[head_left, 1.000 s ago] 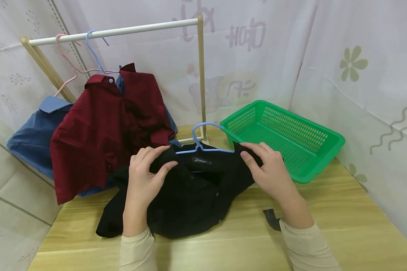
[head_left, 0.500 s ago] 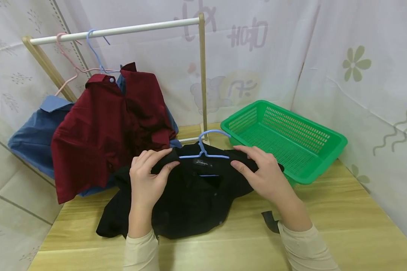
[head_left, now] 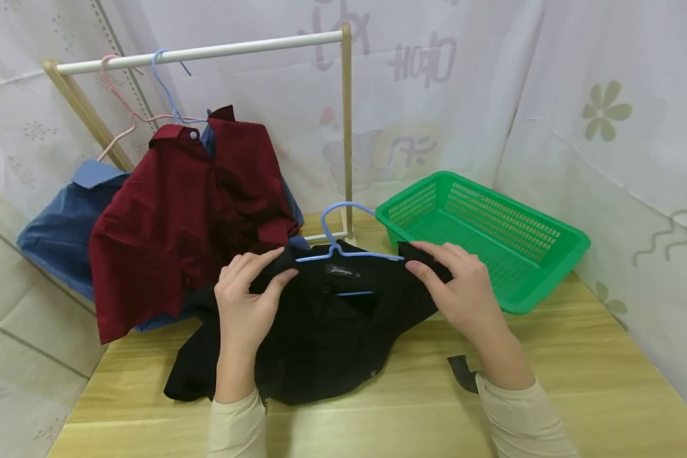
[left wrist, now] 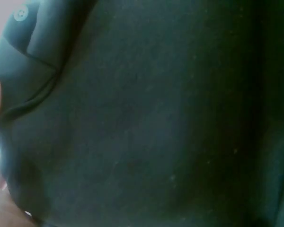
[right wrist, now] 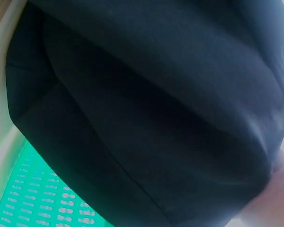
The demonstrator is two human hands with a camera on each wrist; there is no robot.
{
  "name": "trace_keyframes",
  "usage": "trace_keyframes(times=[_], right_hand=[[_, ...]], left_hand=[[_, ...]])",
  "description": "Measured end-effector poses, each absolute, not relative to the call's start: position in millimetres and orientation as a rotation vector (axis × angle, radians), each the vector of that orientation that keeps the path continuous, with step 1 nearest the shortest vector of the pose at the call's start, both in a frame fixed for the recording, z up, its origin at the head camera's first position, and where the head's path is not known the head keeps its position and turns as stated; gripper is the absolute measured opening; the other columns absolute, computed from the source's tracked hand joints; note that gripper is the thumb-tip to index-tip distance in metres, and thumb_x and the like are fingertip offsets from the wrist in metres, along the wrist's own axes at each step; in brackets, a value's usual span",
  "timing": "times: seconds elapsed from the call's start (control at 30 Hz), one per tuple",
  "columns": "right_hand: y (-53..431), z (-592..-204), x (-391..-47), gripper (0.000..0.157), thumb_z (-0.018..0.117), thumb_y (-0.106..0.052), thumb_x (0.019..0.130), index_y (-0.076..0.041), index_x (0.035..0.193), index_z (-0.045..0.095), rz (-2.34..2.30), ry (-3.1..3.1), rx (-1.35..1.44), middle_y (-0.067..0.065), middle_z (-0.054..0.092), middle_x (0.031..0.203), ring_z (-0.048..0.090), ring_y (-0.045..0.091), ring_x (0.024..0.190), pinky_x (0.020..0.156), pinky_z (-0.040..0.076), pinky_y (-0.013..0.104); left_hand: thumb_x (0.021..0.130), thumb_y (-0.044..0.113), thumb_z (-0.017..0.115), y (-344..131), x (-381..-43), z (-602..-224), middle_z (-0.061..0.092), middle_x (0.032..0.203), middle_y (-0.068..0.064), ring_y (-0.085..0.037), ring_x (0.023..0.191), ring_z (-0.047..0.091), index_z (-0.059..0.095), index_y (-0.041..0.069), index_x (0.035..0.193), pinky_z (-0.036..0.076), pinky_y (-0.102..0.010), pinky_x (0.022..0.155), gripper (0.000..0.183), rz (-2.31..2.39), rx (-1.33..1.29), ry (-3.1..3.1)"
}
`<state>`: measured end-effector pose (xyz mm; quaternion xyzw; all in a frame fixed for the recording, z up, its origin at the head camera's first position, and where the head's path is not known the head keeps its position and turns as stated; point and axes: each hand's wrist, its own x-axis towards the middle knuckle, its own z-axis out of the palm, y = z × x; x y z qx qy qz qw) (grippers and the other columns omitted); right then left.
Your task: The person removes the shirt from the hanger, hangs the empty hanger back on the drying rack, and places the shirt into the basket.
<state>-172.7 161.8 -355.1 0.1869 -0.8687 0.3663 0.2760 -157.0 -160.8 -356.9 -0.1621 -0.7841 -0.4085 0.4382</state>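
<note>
the left hand [head_left: 246, 299] has a narrow grip, thumb and fingertips pinching the collar area of a black button-up shirt [head_left: 326, 346], left of frame centre. the right hand [head_left: 464, 286] pinches the opposite side of the neckline in a similar small grip, right of centre. the shirt lies low in the middle of the frame on the wood-grain desk [head_left: 589, 388], a light blue hanger [head_left: 334, 248] in its neck opening, its hook rising to overlap the edge of a green perforated plastic basket [head_left: 555, 275].

the basket sits at the right of the frame, its slotted floor in view. at the upper left, a rack [head_left: 229, 51] carries a pink hanger [head_left: 116, 144] and a second blue hanger [head_left: 164, 86], with a dark red shirt [head_left: 166, 222] in front of a blue garment [head_left: 63, 216]. a short dark strap [head_left: 462, 375] shows by the right cuff. in the left wrist view, black cloth fills most of the frame.
</note>
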Motion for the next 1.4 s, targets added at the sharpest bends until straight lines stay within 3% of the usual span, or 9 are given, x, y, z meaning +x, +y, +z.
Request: trace_keyframes(times=[0.17,0.3,0.57,0.87,1.4], right_hand=[[157.9,-353.6,-173.3,0.038,0.084,-0.02,0.09,-0.015,0.127,0.079,0.964,-2.243,0.514,0.009,0.077,0.093,0.067,0.028,0.096,0.077,0.035,0.032],[153.4,-351.0,-175.1,0.039,0.086,-0.019,0.087,-0.015,0.125,0.08,0.954,-2.206,0.546,0.01,0.076,0.091,0.068,0.027,0.094,0.076,0.033,0.026],[145.8,-349.3,-173.2,0.04,0.087,-0.014,0.085,-0.013,0.125,0.08,0.956,-2.246,0.54,0.01,0.076,0.092,0.067,0.029,0.094,0.076,0.034,0.034],[140.6,-346.0,-172.8,0.038,0.086,-0.015,0.087,-0.013,0.124,0.08,0.95,-2.272,0.545,0.009,0.075,0.091,0.068,0.029,0.095,0.077,0.035,0.037],[126.0,-343.6,-168.7,0.037,0.084,-0.016,0.089,-0.013,0.125,0.08,0.973,-2.323,0.569,0.005,0.073,0.088,0.066,0.026,0.093,0.078,0.037,0.038]], left_hand=[[0.082,0.008,0.091,-159.4,-157.6,-353.4,0.076,0.091,-0.009,-0.024,0.089,0.067,0.083,0.01,0.116,0.045,-0.032,0.085,0.035,-1.045,-0.423,-1.985],[0.082,0.007,0.091,-157.4,-158.5,-351.9,0.075,0.091,-0.011,-0.025,0.089,0.067,0.083,0.009,0.116,0.047,-0.028,0.084,0.035,-1.053,-0.439,-1.978],[0.083,0.007,0.091,-150.4,-161.6,-353.6,0.072,0.089,-0.011,-0.024,0.085,0.065,0.082,0.009,0.117,0.046,-0.027,0.079,0.035,-1.06,-0.46,-1.968],[0.086,0.006,0.088,-144.7,-164.7,-356.0,0.068,0.085,-0.011,-0.018,0.071,0.054,0.083,0.009,0.116,0.038,-0.025,0.064,0.031,-1.049,-0.492,-1.941],[0.085,0.008,0.089,-133.6,-163.1,-360.7,0.065,0.082,-0.01,-0.019,0.07,0.052,0.083,0.009,0.117,0.038,-0.026,0.065,0.033,-0.968,-0.534,-1.973]])
